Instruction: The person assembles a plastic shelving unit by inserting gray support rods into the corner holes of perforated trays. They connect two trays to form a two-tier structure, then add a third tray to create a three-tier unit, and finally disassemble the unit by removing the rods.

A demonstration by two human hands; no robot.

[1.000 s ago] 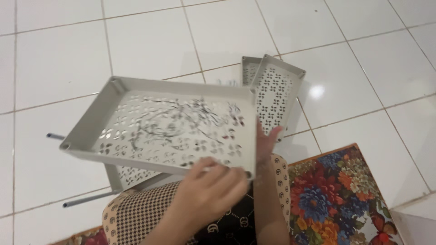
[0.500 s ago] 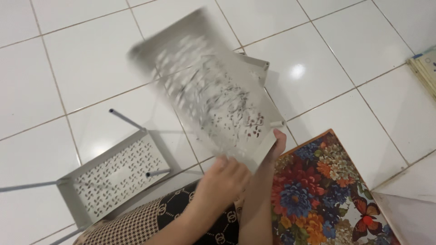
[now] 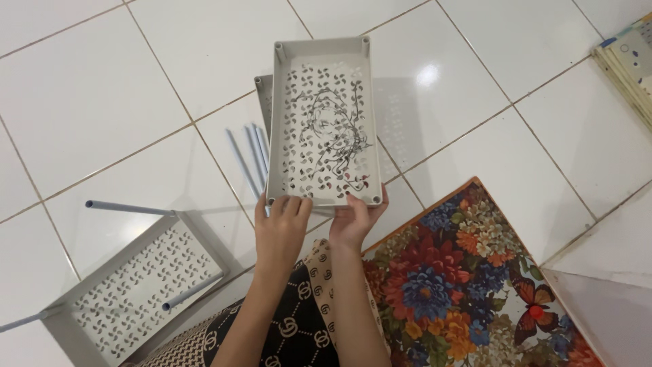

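- Grey perforated tray [image 3: 323, 122] held flat over the floor, long side pointing away from the person; leaf-shaped cut-outs, dark line drawing on its base, nothing inside.
- Left hand [image 3: 280, 228] closed on the tray's near edge, fingers curled over the rim.
- Right hand [image 3: 354, 221] grips the same edge, thumb on top.
- Second tray [image 3: 263, 102] lies under it, only an edge showing.
- Third tray [image 3: 129, 292] lower left on the floor, grey rods [image 3: 129, 207] stuck in its corners.
- Loose grey tubes [image 3: 248, 156] lie beside the held tray.
- White tiled floor [image 3: 102, 88]; floral mat [image 3: 468, 285] at right, patterned clothing below.
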